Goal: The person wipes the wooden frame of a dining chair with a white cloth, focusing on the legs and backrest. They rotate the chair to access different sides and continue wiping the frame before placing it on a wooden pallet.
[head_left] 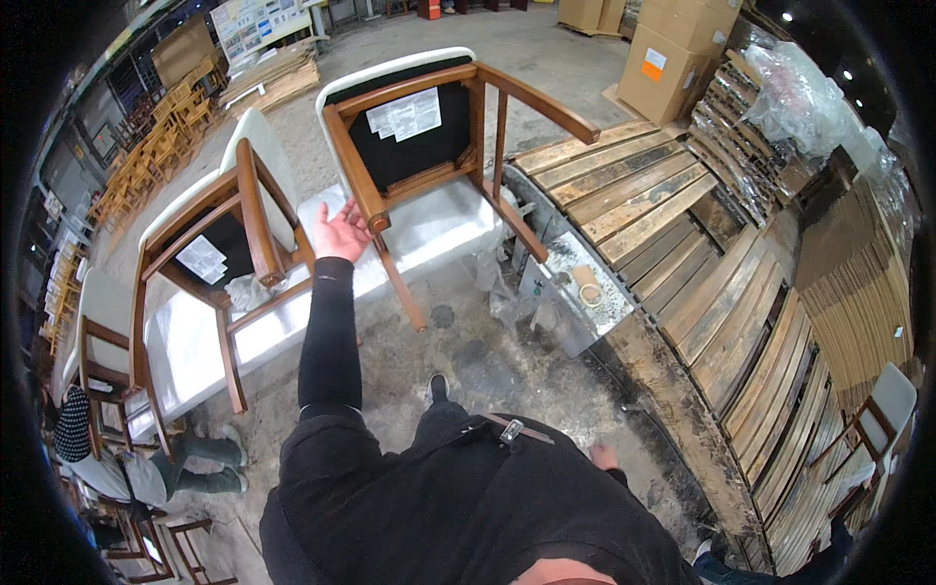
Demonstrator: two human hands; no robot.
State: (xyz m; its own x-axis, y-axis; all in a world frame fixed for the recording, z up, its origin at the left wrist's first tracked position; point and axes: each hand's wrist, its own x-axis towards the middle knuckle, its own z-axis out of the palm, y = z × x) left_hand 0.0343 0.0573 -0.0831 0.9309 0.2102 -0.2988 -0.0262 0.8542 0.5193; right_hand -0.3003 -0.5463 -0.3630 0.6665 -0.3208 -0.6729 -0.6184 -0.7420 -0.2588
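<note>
My left hand (343, 230) reaches out palm up with its fingers spread, holding nothing I can see. Its fingertips are beside the leg end of an upturned wooden chair (356, 180); whether they touch it I cannot tell. That chair has a black seat underside with white paper labels (405, 115) and rests on a shiny pale bench (444, 222). Left of my hand, a second upturned chair (258, 210) lies on the same bench. My right hand (604, 456) hangs low beside my body, its fingers mostly hidden.
A slatted wooden platform (624, 190) stands on the right, with a roll of tape (591, 294) on a white surface beside it. Cardboard boxes (673, 58) and stacked cardboard sheets (853, 283) stand beyond. Another person (185, 463) is at the lower left, near more chairs.
</note>
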